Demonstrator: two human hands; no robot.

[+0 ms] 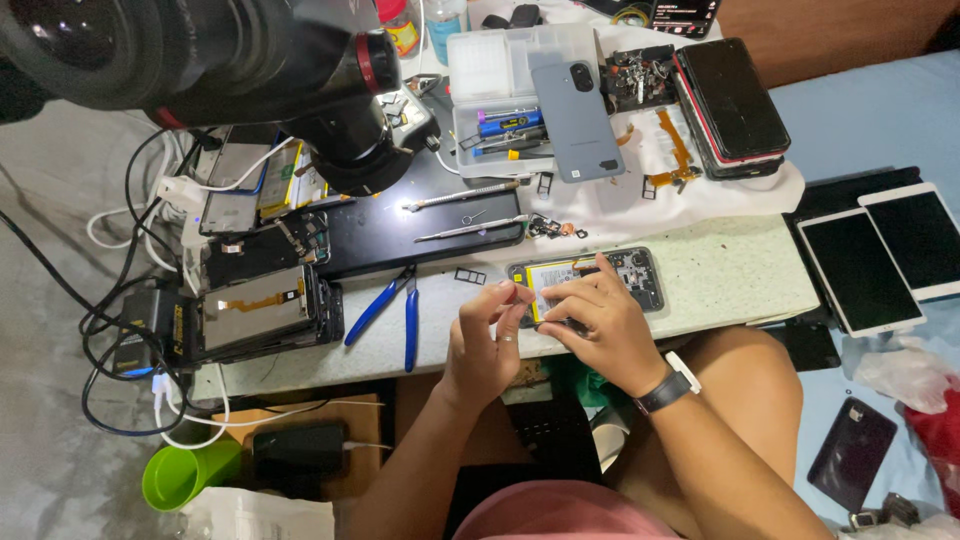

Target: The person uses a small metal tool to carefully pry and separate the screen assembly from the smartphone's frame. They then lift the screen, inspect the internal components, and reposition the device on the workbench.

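While only the head view is available, it shows the work plainly enough. An opened smartphone with its back cover off, dark frame and white-and-yellow battery exposed (590, 282), lies flat near the front edge of the pale speckled worktop (730, 275), right of centre.

The right hand (598, 325) rests over the near left part of the phone, fingers curled down and pressing on the battery area. The left hand (482, 345) sits just beside the phone's left end, thumb and forefinger narrowed to a pinch at the battery's edge; whether they grip a tab or small part cannot be told.

Handling, as judged: the phone is light and stiff in its frame, but its bare boards and flex ribbons are fragile, and the battery is soft and should not be bent or pierced. Hold is best taken at the long outer edges of the frame, clear of the internals.

Left of the phone lie blue-handled cutting pliers (392, 305); farther off, two slim metal tools on a black mat (400, 235). At the far side stands a clear plastic parts box (480, 100) with a grey phone back cover (575, 110) on it.
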